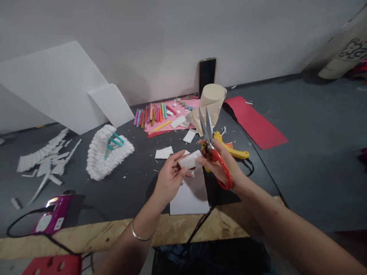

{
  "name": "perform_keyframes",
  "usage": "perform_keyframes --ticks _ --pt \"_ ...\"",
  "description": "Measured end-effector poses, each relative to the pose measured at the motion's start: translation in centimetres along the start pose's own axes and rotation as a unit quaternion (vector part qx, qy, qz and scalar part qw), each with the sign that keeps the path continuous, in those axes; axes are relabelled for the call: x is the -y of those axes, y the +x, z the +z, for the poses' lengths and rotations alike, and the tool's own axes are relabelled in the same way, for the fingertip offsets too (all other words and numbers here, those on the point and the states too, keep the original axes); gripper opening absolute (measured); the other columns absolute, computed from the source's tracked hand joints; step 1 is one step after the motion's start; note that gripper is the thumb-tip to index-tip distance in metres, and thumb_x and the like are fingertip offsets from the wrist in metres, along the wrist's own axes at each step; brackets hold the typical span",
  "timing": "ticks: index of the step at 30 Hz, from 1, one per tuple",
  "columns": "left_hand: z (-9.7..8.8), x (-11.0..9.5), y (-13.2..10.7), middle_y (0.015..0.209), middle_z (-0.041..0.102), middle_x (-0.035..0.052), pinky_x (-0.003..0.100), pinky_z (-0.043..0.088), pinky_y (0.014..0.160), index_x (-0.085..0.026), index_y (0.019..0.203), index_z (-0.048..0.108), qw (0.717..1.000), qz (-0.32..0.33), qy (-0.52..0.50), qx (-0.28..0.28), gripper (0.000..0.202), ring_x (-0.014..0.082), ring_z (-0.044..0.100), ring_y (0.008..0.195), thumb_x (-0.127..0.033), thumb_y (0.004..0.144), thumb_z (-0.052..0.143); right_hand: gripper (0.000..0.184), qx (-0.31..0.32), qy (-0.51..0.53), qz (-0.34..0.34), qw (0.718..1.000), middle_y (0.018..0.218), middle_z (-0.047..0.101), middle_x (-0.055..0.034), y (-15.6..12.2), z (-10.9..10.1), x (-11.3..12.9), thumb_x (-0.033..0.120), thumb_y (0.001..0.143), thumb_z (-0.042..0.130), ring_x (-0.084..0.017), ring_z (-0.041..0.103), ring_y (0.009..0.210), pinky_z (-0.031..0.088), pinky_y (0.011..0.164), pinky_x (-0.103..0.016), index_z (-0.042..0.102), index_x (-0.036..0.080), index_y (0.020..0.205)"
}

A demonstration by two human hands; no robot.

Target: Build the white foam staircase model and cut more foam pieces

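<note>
At the centre of the frame, above the dark desk [129, 191], the left hand [169, 177] pinches a small white foam piece [189, 160] between thumb and fingers. The right hand [222, 164], just beside it and touching the piece's far end, has its fingers closed through the red handles of the scissors [207, 131], whose blades point up and stand slightly apart. A white sheet [190, 196] lies under both hands and a yellow glue gun [233, 152] behind the right. At the upper right, a rolled mat [348, 51] bears dark lettering (too distorted to read).
</note>
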State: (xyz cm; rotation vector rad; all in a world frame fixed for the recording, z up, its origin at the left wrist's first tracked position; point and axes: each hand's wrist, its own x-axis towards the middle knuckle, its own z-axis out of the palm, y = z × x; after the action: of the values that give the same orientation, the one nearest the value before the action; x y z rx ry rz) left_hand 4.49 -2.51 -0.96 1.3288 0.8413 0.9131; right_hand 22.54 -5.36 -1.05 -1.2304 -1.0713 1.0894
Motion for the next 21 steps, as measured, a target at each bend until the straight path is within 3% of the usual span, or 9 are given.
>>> perform_keyframes --ticks 5,11,21 --pt "-0.29 0.07 0.17 0.099 0.073 0.0091 0.028 0.061 0.072 -0.017 0.119 0.063 1.000 -0.025 -0.016 -0.005 0.042 0.0172 0.073 0.079 -0.036 0.082 0.069 0.046 -0.008 -0.002 0.002 1.000 0.079 0.050 0.0021 -0.02 -0.12 0.01 0.042 0.071 0.076 -0.016 0.054 0.069 0.049 0.064 -0.031 0.050 0.028 0.106" --pt "-0.49 0.26 0.12 0.103 0.074 0.0077 0.030 0.060 0.078 -0.019 0.122 0.063 0.999 -0.045 -0.019 -0.003 0.045 0.0181 0.074 0.082 -0.036 0.081 0.070 0.047 -0.005 -0.006 0.001 1.000 0.077 0.049 0.0035 0.02 -0.25 -0.19 0.041 0.071 0.076 -0.014 0.052 0.066 0.047 0.061 -0.029 0.049 0.028 0.108" --pt "-0.03 -0.06 0.14 0.094 0.075 0.0076 0.032 0.063 0.073 -0.017 0.108 0.070 0.997 -0.047 -0.051 -0.022 0.038 0.0202 0.074 0.083 -0.037 0.076 0.075 0.048 -0.004 -0.016 -0.005 1.000 0.077 0.050 0.0036 0.02 -0.28 -0.31 0.043 0.073 0.076 -0.014 0.053 0.066 0.047 0.061 -0.028 0.049 0.026 0.109"
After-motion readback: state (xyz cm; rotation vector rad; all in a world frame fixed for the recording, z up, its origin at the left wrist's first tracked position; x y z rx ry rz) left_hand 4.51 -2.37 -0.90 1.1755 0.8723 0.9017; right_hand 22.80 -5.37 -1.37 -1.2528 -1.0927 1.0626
